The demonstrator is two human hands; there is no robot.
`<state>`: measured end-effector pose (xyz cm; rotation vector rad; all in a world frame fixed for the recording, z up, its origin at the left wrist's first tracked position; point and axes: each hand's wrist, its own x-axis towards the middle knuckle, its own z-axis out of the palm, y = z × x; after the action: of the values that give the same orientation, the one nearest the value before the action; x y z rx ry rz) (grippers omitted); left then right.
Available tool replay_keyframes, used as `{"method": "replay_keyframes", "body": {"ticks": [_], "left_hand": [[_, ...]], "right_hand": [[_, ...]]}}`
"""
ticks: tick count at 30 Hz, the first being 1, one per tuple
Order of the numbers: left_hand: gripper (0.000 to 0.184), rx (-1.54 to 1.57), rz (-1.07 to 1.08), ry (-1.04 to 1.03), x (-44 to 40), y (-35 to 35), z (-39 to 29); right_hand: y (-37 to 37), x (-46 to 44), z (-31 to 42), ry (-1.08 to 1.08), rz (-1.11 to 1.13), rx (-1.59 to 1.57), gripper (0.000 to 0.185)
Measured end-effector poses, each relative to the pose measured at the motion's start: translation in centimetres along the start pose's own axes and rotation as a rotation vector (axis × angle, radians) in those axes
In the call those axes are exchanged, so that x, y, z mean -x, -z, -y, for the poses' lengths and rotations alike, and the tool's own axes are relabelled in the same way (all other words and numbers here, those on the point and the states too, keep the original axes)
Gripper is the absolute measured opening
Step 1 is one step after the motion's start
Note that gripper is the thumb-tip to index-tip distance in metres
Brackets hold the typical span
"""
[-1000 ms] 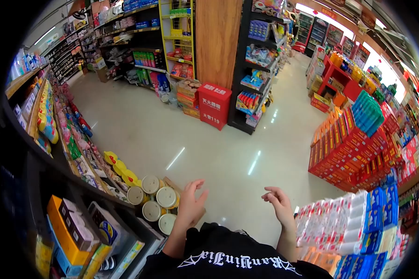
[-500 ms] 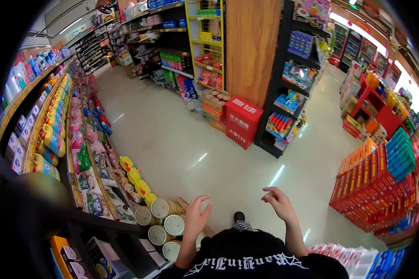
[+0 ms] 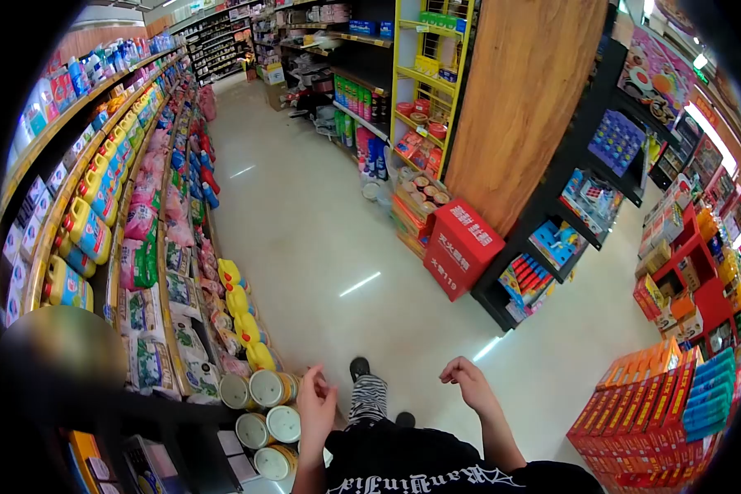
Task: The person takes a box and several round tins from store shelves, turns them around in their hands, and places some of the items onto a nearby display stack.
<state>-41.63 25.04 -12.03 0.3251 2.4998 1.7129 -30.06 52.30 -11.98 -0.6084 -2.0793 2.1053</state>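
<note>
The left hand (image 3: 314,403) was raised beside the tins (image 3: 283,424), empty, fingers loosely curled and thumb apart; contact could not be told. The right hand (image 3: 465,383), empty too, hung above the floor (image 3: 305,247), its fingers slightly bent and close together. One shoe (image 3: 359,367) stood ahead of the other. Sound footing called for the left elbow kept in, clear of the tins, and a line between the yellow goods (image 3: 240,303) and, farther off, the red box (image 3: 463,249).
</note>
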Motion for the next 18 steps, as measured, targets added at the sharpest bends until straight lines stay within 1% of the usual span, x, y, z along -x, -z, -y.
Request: {"method": "replay_keyframes", "body": {"ticks": [1,3,4,6,7,9,10,12,13,15,16,18], "left_hand": [[0.039,-0.007,-0.003,0.0,-1.5,0.1,0.0],[0.03,-0.035,-0.026,0.004,-4.6,0.3,0.1],[0.03,-0.034,-0.032,-0.002,-6.5,0.4,-0.1],[0.023,-0.071,0.029,0.061,-10.0,1.0,-0.5],[0.023,-0.076,0.032,0.062,-11.9,1.3,-0.6],[0.021,-0.055,0.039,-0.028,-16.0,1.9,-1.0],[0.021,-0.057,0.043,-0.029,-18.0,2.6,-1.3],[0.033,-0.203,0.063,0.056,-22.1,4.0,-1.7],[0.033,-0.205,0.063,0.054,-24.0,4.3,-1.8],[0.05,-0.275,-0.102,-0.292,-27.4,4.9,-1.8],[0.05,-0.28,-0.096,-0.287,-28.8,5.3,-2.0],[0.061,-0.293,0.022,-0.158,-31.0,6.3,-2.4]], "right_hand": [[-0.6,-1.4,0.3,0.0,0.004,-0.006,0.014],[-1.7,-4.5,1.0,-0.021,-0.038,-0.088,0.017],[-1.8,-6.5,1.3,-0.013,-0.035,-0.088,0.017],[-1.8,-10.4,2.1,-0.022,0.077,0.04,0.021],[-2.2,-12.4,2.6,-0.024,0.076,0.036,0.021],[-2.9,-16.7,4.5,0.048,0.084,0.032,0.022],[-3.6,-18.7,5.6,0.086,0.078,0.006,0.02],[-5.2,-22.3,7.8,0.111,0.082,-0.002,0.019],[-6.0,-24.0,8.7,0.135,0.089,-0.01,0.018],[-7.4,-26.7,9.6,0.14,0.081,0.008,0.018],[-8.0,-27.9,9.9,0.141,0.073,0.031,0.018],[-8.9,-29.8,9.7,0.104,0.076,0.007,0.018]]}}
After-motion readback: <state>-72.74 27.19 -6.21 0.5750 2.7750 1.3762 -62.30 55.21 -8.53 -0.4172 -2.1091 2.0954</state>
